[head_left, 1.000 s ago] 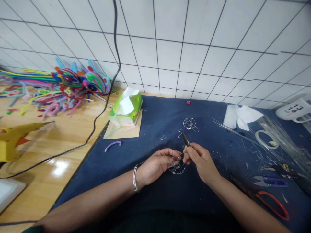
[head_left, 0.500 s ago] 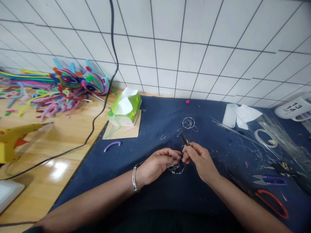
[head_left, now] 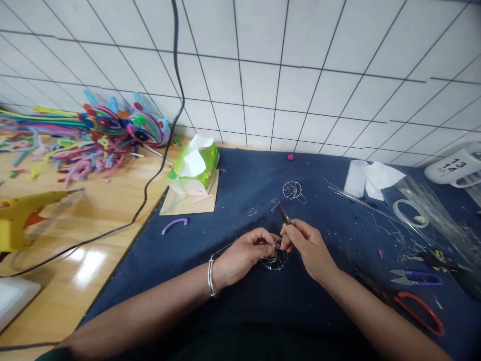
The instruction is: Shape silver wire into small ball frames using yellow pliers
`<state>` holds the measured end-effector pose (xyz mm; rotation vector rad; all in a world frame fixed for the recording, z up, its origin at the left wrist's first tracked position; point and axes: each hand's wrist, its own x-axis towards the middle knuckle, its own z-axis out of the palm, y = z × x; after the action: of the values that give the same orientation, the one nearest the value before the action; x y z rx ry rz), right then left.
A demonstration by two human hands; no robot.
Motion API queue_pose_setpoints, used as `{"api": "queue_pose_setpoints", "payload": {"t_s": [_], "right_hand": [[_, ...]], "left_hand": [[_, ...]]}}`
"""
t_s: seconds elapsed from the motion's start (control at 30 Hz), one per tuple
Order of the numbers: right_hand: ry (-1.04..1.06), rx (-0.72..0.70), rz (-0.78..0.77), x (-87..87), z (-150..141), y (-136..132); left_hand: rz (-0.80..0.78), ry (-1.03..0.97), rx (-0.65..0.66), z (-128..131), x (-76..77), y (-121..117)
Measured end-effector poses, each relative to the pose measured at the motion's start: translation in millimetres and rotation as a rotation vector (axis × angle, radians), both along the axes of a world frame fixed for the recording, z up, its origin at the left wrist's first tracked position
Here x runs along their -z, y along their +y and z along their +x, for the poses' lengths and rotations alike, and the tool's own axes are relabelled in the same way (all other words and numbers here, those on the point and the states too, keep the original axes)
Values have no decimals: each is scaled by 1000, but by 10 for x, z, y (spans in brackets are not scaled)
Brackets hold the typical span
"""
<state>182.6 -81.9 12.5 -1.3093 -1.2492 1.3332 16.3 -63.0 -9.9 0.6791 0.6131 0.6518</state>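
Note:
Between the fingers of my left hand (head_left: 248, 253) is a round wire frame (head_left: 273, 263), its lower rim showing below the fingertips. My right hand (head_left: 306, 248) is closed around a slim, dark metal tool (head_left: 283, 212) with a pointed tip, probably pliers; its lower part is hidden in the palm. Both hands' fingertips meet just above the wire frame. Past the tool's tip lie small bent wire pieces (head_left: 274, 204) and a second wire ring with a loop (head_left: 292, 190) on the dark blue cloth.
A green tissue pack (head_left: 195, 165) sits on cardboard at the back left. A yellow glue gun (head_left: 26, 215) and colourful pipe cleaners (head_left: 78, 160) are further left. On the right lie loose wires (head_left: 439, 215), purple snips (head_left: 417, 277), red-handled scissors (head_left: 421, 311) and a white mug (head_left: 453, 168).
The tool's tip has shifted slightly left, and the small bent wire near it has moved a little left. Both hands keep nearly the same place and grip.

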Motion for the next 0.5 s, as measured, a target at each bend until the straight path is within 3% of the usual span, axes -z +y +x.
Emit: {"api": "queue_pose_setpoints", "payload": {"t_s": [0.5], "right_hand": [[8,39,-29,-5,105,-35]], "left_hand": [[-71,-27,-128,-18,-18,36]]}}
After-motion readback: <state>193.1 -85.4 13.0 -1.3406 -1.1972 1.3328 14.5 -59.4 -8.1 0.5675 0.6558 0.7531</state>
